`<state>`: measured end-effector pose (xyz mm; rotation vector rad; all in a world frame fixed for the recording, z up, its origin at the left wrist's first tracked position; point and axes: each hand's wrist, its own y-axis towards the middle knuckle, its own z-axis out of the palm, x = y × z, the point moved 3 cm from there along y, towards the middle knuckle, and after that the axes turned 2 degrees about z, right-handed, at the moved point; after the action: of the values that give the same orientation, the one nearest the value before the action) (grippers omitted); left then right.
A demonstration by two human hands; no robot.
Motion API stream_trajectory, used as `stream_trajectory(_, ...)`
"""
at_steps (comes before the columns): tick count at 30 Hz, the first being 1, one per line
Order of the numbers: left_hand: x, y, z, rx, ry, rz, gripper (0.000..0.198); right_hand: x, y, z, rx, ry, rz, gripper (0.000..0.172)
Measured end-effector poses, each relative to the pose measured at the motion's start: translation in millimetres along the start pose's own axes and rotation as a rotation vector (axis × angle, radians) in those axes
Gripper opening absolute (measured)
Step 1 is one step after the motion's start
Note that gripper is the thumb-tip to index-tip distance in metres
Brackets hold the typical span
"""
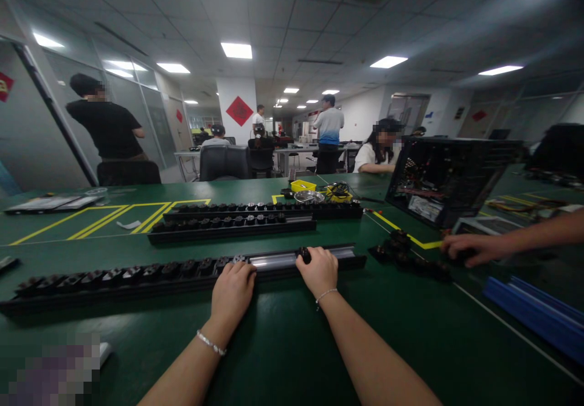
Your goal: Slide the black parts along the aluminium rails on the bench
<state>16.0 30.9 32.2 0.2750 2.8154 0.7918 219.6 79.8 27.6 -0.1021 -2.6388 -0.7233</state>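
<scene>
A long black rail (283, 261) with a silver channel lies across the table in front of me. Small black parts (137, 274) stand in a row along its left and middle stretch. My left hand (232, 287) has its fingers curled over the right end of that row, at a black part with a grey top (239, 260); its fingertips are partly hidden. Farther right, my right hand (320, 270) pinches a small black part (304, 253) between thumb and fingers, over the bare silver stretch of the rail.
Two more filled rails (232, 226) lie behind. At right, another person's hand (466, 249) is by a pile of black parts (401, 252), near a blue rail (533, 315). An open computer case (449, 178) and yellow trays (303, 185) stand farther back.
</scene>
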Motion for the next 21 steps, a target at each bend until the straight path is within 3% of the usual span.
stream_trajectory(21, 0.0, -0.2, -0.8, 0.006, -0.003, 0.006, 0.023, -9.9, 3.9, -8.2, -0.013, -0.037, 0.093, 0.025)
